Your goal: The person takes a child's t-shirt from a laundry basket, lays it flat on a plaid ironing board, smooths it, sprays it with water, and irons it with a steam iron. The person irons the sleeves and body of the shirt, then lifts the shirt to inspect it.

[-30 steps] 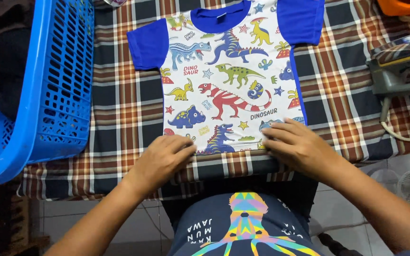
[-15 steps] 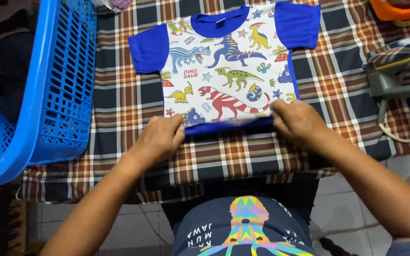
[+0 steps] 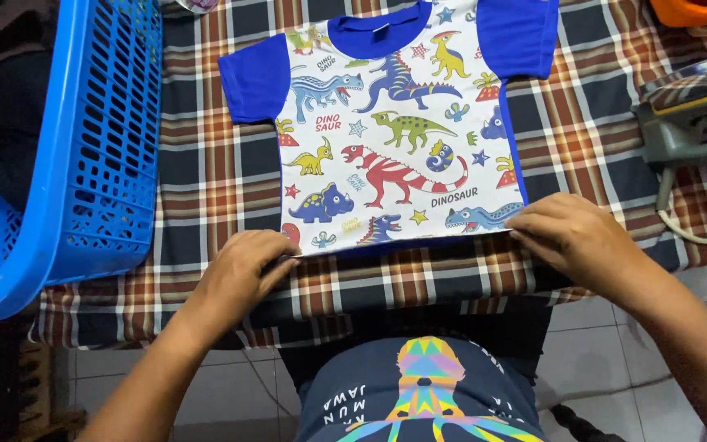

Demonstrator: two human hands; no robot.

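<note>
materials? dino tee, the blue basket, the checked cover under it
T-shirt: looks like soft knit fabric, matte, printed front with plain blue sleeves; it lies limp and flat, hem bending under both hands.
Basket: moulded plastic, slightly glossy, rigid slotted walls.
Checked cover: woven-looking cloth, matte, drapes over the front edge.

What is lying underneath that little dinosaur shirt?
The dinosaur shirt lies on a plaid cloth, visible all around it. The left hand and right hand pinch its hem. What the cloth covers is hidden.

A plaid cloth (image 3: 206,180) in brown, navy and white covers the counter. Below its front edge lies a pale tiled floor (image 3: 231,393), evenly lit.
</note>
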